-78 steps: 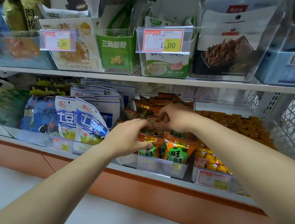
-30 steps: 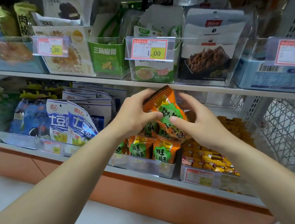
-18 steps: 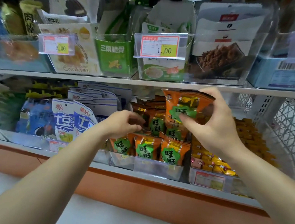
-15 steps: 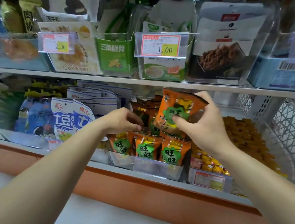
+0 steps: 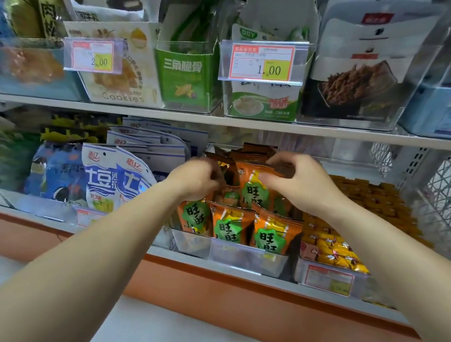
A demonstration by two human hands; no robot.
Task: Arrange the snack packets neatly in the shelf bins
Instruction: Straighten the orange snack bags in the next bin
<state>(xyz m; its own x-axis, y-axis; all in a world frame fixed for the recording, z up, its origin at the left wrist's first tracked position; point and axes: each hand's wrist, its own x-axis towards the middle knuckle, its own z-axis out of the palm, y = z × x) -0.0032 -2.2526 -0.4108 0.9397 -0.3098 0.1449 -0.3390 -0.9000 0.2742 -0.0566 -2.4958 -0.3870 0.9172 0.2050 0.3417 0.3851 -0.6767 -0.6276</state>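
Tidying orange snack packets in a clear bin on the lower shelf.
The lower shelf holds a row of bins. The clear bin sits in the middle, between the blue and white bags on one side and the small yellow sweets on the other. Three orange snack packets stand up in a row at the front of the bin, with others behind them. The right hand pinches the top edge of one orange packet in the second row with its thumb and curled fingers. This one stands upright, with its bottom down among the others. The left hand is just beside it, its fingers curled in among the packets at the back left. I cannot tell if it has hold of one.
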